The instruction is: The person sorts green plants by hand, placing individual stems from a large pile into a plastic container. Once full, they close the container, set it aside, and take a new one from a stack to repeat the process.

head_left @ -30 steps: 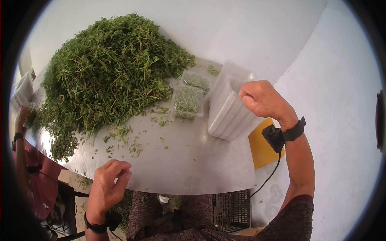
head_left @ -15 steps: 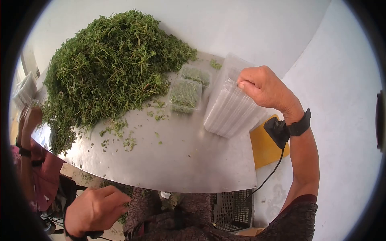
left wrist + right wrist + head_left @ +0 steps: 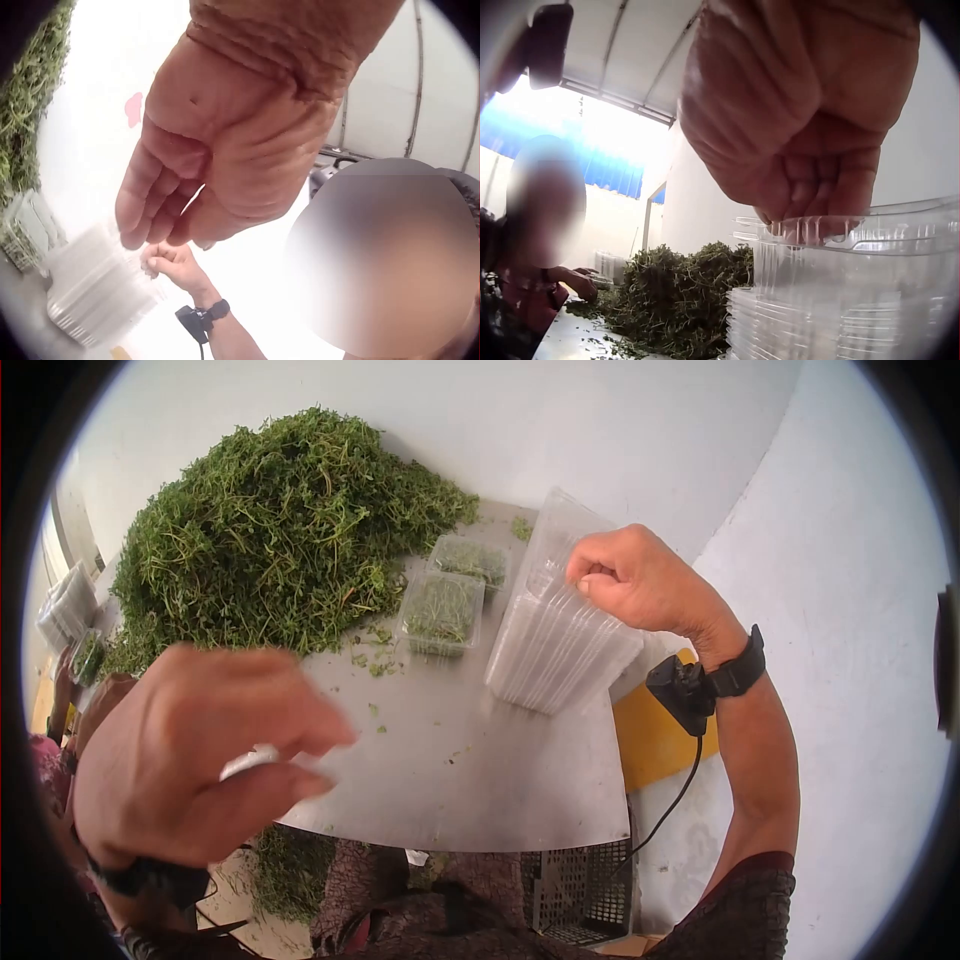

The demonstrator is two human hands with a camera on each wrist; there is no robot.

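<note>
A tall stack of clear plastic clamshell containers (image 3: 550, 660) leans on the metal table's right side. My right hand (image 3: 645, 582) is at its upper end, fingers curled and pinching the rim of the outermost container (image 3: 915, 244), as the right wrist view shows. Blurred by motion, my left hand (image 3: 200, 750) is raised over the table's front left, thumb apart from loosely bent fingers, holding nothing. Left of the stack sit two containers filled with greens, a front one (image 3: 440, 615) and a back one (image 3: 470, 560). A big heap of leafy green stems (image 3: 260, 540) covers the table's back left.
Loose leaf scraps (image 3: 375, 665) lie on the metal tabletop (image 3: 470, 760). Another person's hand (image 3: 577, 281) works at the far left beside more stacked containers (image 3: 68, 605). A black crate (image 3: 585, 890) stands below the front edge, a yellow panel (image 3: 660, 730) right of the table.
My left hand dropped toward the table's front edge, then rose up and forward over the table. My right hand stays at the stack's top, its fingers now at the rim.
</note>
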